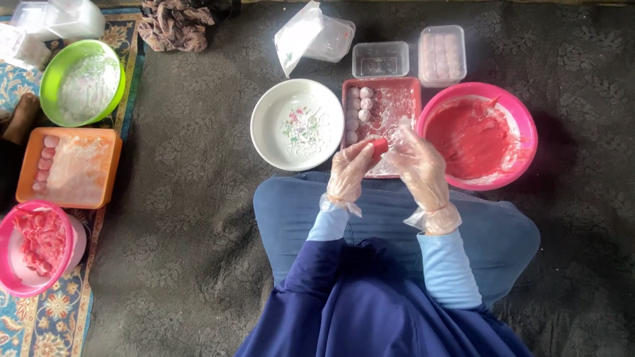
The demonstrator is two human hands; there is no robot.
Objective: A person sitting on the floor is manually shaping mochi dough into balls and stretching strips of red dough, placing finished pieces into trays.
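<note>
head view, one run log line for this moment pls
left hand: gloved, pinching small red dough piece | right hand: gloved, fingertips at it | under hands: red rectangular tray

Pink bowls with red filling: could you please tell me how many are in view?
2. One pink bowl sits right of the red tray, beside the right hand. The other pink bowl is at the left edge, below the orange tray. None seem hidden.

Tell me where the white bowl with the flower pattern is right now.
In the head view, the white floral bowl sits on the dark mat just left of the red tray, ahead of the person's left hand.
</note>
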